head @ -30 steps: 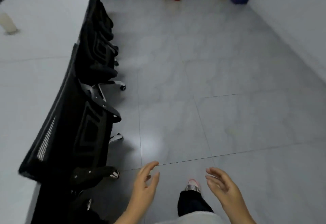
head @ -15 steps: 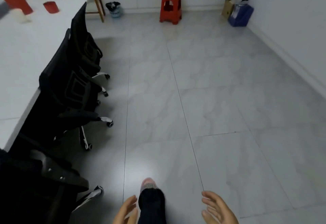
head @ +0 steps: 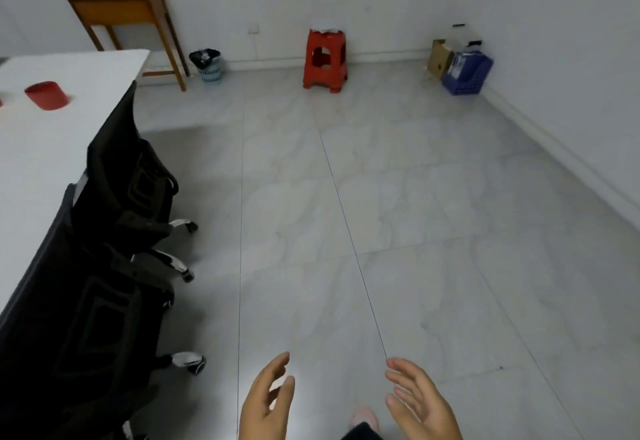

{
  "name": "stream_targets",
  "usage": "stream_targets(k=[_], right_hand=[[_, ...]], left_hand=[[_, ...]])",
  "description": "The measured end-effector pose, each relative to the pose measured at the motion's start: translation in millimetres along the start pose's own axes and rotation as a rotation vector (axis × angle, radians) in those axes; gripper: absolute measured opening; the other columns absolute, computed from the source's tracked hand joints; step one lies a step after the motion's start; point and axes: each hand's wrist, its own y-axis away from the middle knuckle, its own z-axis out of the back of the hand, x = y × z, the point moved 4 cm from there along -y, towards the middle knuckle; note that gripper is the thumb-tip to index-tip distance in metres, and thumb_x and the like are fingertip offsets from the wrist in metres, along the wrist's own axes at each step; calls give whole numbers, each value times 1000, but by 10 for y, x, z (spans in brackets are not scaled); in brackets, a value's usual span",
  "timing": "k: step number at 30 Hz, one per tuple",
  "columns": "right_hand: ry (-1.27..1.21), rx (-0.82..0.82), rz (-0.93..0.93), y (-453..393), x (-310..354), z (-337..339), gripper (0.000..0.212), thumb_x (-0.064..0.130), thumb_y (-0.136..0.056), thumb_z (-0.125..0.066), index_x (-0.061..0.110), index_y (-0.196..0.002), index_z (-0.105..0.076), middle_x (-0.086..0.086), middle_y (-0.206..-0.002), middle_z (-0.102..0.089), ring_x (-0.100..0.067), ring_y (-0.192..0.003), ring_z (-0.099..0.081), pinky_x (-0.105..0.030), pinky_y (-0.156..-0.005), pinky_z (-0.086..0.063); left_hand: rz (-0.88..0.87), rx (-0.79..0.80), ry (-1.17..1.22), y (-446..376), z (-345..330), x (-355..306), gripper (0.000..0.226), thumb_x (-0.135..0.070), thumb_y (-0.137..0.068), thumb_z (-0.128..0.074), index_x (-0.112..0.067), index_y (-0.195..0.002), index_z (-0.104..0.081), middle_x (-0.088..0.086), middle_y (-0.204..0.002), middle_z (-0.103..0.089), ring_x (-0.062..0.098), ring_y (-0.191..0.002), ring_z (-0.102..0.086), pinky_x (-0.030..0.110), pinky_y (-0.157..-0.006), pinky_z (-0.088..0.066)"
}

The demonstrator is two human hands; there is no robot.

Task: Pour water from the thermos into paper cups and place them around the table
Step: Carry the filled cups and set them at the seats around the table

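The white table (head: 52,148) runs along the left side. Near its far end lies a red thermos lid (head: 46,95); the thermos body and the paper cups are out of frame. My left hand (head: 268,405) and my right hand (head: 420,401) hover low over the tiled floor at the bottom centre, fingers relaxed and spread, palms facing each other, holding nothing. Both hands are well to the right of the table.
Black office chairs (head: 114,231) line the table's right edge. At the far wall stand a wooden side table (head: 121,10), a small waste bin (head: 207,63), a red plastic stool (head: 325,58) and a blue basket (head: 467,72) beside a cardboard box.
The view has advanced along the chairs toward the far wall and tilted up. The thermos has slipped out of frame at left. Both hands rose back into view, still holding nothing.
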Motion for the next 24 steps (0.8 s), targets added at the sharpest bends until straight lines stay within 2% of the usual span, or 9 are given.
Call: stream_targets(k=[3,5,7,11,13,15,18,21,24], right_hand=[[-19,-57,-83,-834,-66,171,37,-18,-73,-57,12,-95,-58,9,-99,-66,5,-84,-63,-1,-70,-45],[-57,-47,-131,-1484,-35,291,33,-20,-77,-51,7,-97,-55,24,-84,-69,6,-79,-64,-1,-68,-45],[-55,-66,-100,-2179,142,376,31,-20,-78,-49,6,-94,-55,31,-74,-67,12,-74,-62,-1,-66,-45],[27,-19,42,-3493,899,321,36,-13,-73,-61,18,-91,-59,7,-97,-67,13,-83,-60,0,-71,-44],[34,60,57,-4093,1230,247,37,-10,-75,-61,21,-93,-58,4,-103,-64,13,-88,-59,-1,-75,-44],[56,113,47,-4627,1367,166,36,-11,-75,-61,21,-93,-58,3,-103,-64,10,-90,-60,-2,-75,-44],[53,177,-75,-5416,1421,-3,27,-9,-83,-52,17,-92,-57,-8,-105,-62,-15,-106,-59,-5,-75,-45],[142,321,-187,-6256,1463,-171,31,2,-96,-24,12,-89,-53,-21,-113,-49,-34,-121,-42,-21,-86,-38],[146,268,-192,-7110,1730,-376,26,-9,-91,-34,7,-90,-55,-21,-108,-53,-31,-108,-49,-12,-70,-45]], left_hand=[[31,9,16,-765,-213,-71,28,5,-83,-57,-18,-99,-62,6,-106,-62,15,-100,-55,15,-75,-43],[48,2,0,-1332,-366,-184,27,4,-84,-57,-17,-101,-61,7,-107,-61,19,-103,-53,23,-81,-40],[36,-61,-4,-1921,-503,-374,26,6,-82,-57,-14,-98,-63,11,-105,-62,22,-100,-54,18,-74,-43],[-2,-132,27,-3060,-725,-918,27,8,-81,-58,-16,-93,-64,10,-102,-65,23,-98,-58,18,-73,-42],[-5,-130,17,-3568,-820,-1120,27,7,-81,-59,-17,-92,-65,9,-101,-65,18,-95,-59,7,-68,-45],[11,-127,10,-3998,-890,-1233,27,6,-81,-59,-18,-91,-66,9,-101,-65,18,-96,-58,6,-68,-46],[93,-173,45,-4644,-885,-1255,24,6,-84,-55,-12,-99,-62,14,-108,-60,29,-108,-54,19,-80,-45],[166,-175,51,-5423,-839,-1336,24,5,-89,-47,-5,-108,-56,16,-116,-52,30,-115,-47,4,-72,-45],[150,-312,87,-6317,-737,-1614,22,8,-85,-51,-5,-102,-60,16,-110,-57,30,-104,-51,-1,-70,-42]])
